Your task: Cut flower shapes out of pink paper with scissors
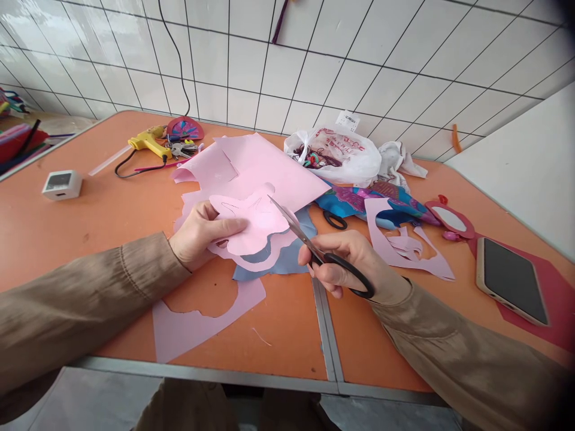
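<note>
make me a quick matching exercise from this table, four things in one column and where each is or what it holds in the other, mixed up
Things
1. yellow plastic glue gun
2. silver-bladed scissors with black handles
3. dark-screened phone in a tan case
4. white translucent plastic bag

Places or states
a. lying partly on a flat red sheet
b. holding dark red strands
c. beside a bunch of metal keys
d. in the right hand

Right pairs: 1-c, 2-d, 3-a, 4-b

Worktop (pixel 85 233) open between white box (pixel 62 185) and left sleeve (pixel 85 305); pink scrap (pixel 197 335) obstructs front edge, plastic bag (pixel 345 155) back edge, phone (pixel 513 281) right side.
</note>
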Motion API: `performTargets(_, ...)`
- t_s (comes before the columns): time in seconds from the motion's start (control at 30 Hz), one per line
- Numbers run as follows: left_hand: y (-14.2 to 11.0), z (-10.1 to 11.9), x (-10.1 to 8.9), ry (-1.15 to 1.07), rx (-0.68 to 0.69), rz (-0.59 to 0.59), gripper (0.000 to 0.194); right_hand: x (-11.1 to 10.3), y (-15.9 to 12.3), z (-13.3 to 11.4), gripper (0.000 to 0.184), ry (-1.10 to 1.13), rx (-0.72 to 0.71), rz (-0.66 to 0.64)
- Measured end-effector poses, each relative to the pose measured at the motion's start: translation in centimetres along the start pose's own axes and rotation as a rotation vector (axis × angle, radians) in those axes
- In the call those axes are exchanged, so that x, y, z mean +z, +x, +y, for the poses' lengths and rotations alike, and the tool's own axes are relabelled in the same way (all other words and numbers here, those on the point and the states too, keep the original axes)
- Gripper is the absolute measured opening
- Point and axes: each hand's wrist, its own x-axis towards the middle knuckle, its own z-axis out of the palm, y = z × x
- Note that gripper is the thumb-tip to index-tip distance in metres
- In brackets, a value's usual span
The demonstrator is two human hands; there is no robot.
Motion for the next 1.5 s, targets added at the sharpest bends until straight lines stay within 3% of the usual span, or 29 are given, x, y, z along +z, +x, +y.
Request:
performTargets(0.27, 0.1, 0.4, 0.0, -0.012, -0.053, -0.018, 0.028, 0.3, -0.1, -0.5, 0.040, -0.010, 0.037, 0.049)
performTargets(0.43, 0.2, 0.8, 0.0, -0.015, -0.032, -0.046, 0.029, 0.0, 0.1, 0.1, 0.044, 0.007, 0.039, -0.006)
performTargets(0.7, 0.4, 1.3, 0.0, -0.027, -0.054, -0.073, 0.028, 0.8, -0.4, -1.0, 0.039, -0.035, 0.076, 0.079)
performTargets(1.03, 0.4, 1.0, 0.1, -0.049, -0.039, -0.089, 0.027, 0.6, -0.4, -0.7, 0.039, -0.080, 0.053, 0.091)
performTargets(1.3, 0.5, 1.2, -0.2, -0.037, -0.054, -0.080, 0.023, 0.7, -0.4, -0.9, 0.043, -0.018, 0.085, 0.070)
performTargets(1.5, 0.7, 1.3, -0.5, -0.050, -0.068, -0.112, 0.027, 0.1, 0.1, 0.6, 0.043, 0.019, 0.057, 0.005)
